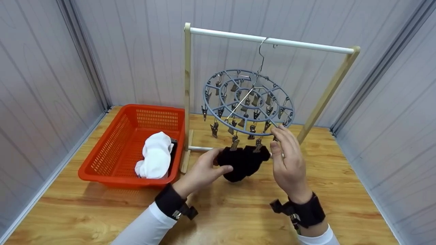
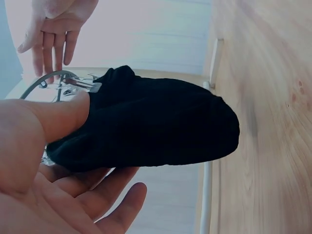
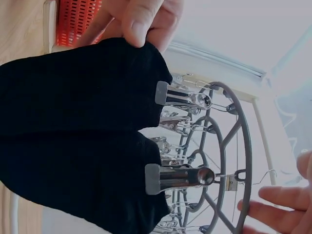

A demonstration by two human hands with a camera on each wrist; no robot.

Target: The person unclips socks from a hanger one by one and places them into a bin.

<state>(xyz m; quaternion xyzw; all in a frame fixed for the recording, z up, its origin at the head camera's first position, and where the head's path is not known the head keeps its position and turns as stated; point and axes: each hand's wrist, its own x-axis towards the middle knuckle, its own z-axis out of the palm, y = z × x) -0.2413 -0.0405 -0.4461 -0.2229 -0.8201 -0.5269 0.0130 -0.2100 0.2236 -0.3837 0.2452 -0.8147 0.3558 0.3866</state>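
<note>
A pair of black socks (image 1: 243,163) hangs side by side from two metal clips at the front of a round grey clip hanger (image 1: 245,131). In the right wrist view, one clip (image 3: 178,178) bites the cuff of the nearer sock and another clip (image 3: 183,97) holds the other. My left hand (image 1: 204,168) pinches the left sock's edge near the cuff, thumb in front and fingers behind. With fingers extended, my right hand (image 1: 289,163) is at the hanger's right front rim, fingertips right at the ring, and holds nothing.
The hanger's hook (image 1: 261,54) is over the white rail (image 1: 306,44) of a wooden-post rack. Several free clips dangle from the rings. Left of the rack, a red plastic basket (image 1: 102,170) contains a white cloth item (image 1: 156,154) with something dark beside it. Panel walls surround the wooden table (image 1: 238,217).
</note>
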